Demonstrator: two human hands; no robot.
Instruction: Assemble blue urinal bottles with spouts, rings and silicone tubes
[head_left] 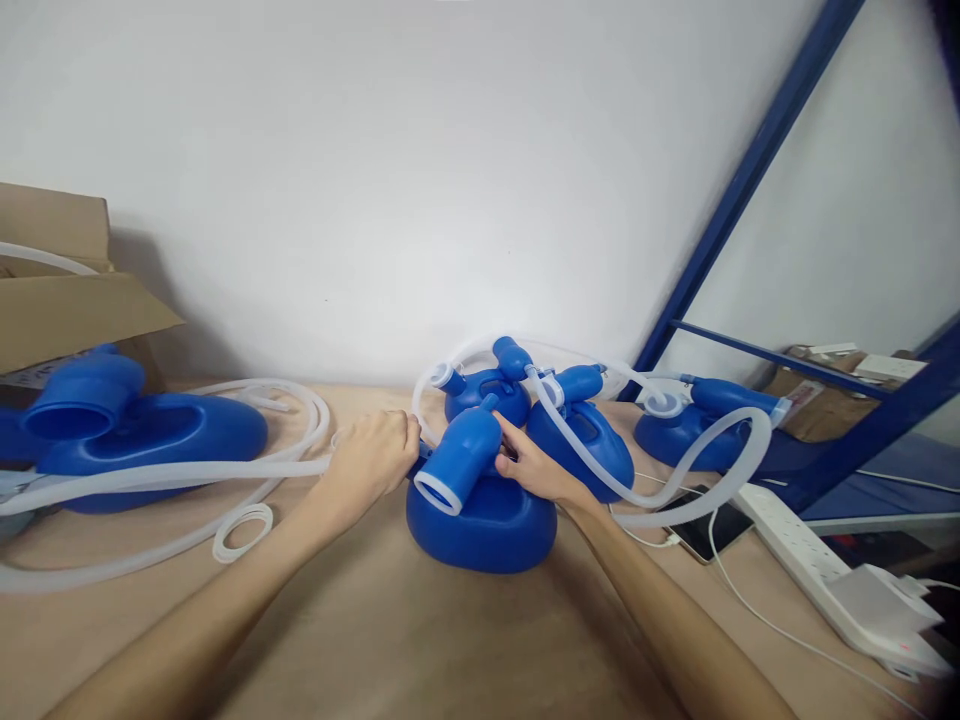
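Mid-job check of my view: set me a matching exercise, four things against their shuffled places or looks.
Things
1. box
2. phone
3. power strip
4. front bottle

Places or looks
A. blue, between the two forearms
B. white and long, on the right, with a block plugged in near its end
C. brown, at the far left, flap open
D. dark-screened, lying just left of the item in B

Pairs: 1-C, 2-D, 3-B, 4-A

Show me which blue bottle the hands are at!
The front middle bottle, with left hand and right hand at its neck. The other blue bottles sit behind it or off to either side, without hands.
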